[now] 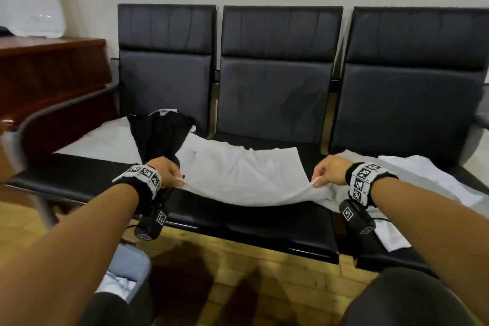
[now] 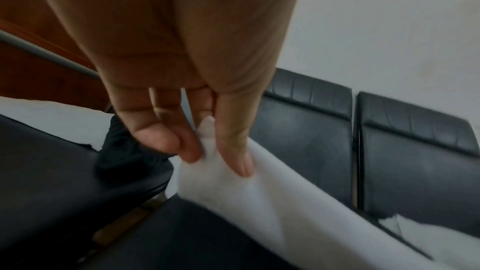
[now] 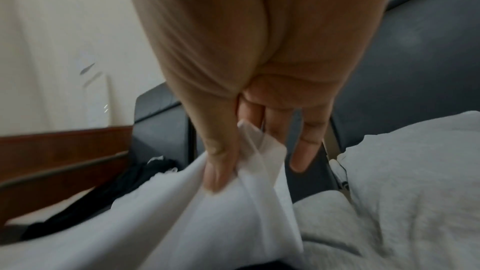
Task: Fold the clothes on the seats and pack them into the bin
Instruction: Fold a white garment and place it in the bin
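A white garment [image 1: 246, 174] lies spread over the middle black seat [image 1: 251, 225], its near edge lifted off the cushion. My left hand [image 1: 176, 176] pinches the garment's near left corner [image 2: 207, 147] between thumb and fingers. My right hand [image 1: 318, 178] pinches the near right corner [image 3: 249, 151] the same way. A black garment [image 1: 161, 137] lies crumpled on the left seat, just behind my left hand. More white cloth [image 1: 423, 180] lies on the right seat. The bin [image 1: 129, 275], grey with white cloth inside, stands on the floor at lower left.
A white sheet [image 1: 103, 140] covers the left seat beneath the black garment. A grey armrest [image 1: 60, 108] curves along the left end of the bench, with a wooden cabinet [image 1: 53, 69] behind it. The floor [image 1: 238, 280] in front is wood.
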`<state>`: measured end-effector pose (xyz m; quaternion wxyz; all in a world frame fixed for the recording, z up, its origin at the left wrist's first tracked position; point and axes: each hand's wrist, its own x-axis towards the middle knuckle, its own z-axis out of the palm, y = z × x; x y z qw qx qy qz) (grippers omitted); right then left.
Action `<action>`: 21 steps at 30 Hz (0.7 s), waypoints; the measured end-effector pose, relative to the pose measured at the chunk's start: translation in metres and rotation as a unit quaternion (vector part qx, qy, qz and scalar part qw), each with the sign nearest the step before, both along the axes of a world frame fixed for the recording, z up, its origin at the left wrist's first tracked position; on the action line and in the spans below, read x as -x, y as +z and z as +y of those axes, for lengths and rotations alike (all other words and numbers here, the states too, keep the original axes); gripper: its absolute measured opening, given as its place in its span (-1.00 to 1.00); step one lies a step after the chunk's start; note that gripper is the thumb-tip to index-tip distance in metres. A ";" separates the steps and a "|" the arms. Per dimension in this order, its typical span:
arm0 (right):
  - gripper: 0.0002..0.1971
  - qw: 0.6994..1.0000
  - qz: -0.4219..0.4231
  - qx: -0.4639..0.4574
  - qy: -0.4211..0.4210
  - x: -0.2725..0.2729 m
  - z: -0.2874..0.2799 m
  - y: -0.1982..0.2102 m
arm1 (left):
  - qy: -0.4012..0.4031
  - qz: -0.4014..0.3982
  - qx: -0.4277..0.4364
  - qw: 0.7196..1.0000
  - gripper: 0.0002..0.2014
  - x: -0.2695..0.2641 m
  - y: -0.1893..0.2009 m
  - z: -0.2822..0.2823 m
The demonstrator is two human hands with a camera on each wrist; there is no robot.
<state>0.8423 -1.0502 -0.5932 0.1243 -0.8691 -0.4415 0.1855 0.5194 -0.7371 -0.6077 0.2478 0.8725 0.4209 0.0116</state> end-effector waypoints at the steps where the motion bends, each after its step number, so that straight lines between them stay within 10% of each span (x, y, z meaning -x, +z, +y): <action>1: -0.92 0.999 -0.009 0.045 0.014 0.004 0.002 -0.004 | -0.023 0.029 0.002 0.999 -0.91 0.005 -0.004 -0.002; 11: -0.39 0.988 -0.064 0.142 0.019 0.047 0.054 -0.039 | -0.110 0.213 -0.091 0.967 -0.52 -0.030 -0.015 -0.041; 17: -0.13 0.982 -0.050 0.178 0.025 0.063 0.067 -0.091 | -0.135 0.302 -0.072 0.941 0.14 -0.051 -0.065 -0.050; 21: -0.13 0.973 -0.078 0.212 0.054 0.059 0.067 -0.102 | -0.179 0.353 -0.104 0.912 0.14 -0.050 -0.069 -0.047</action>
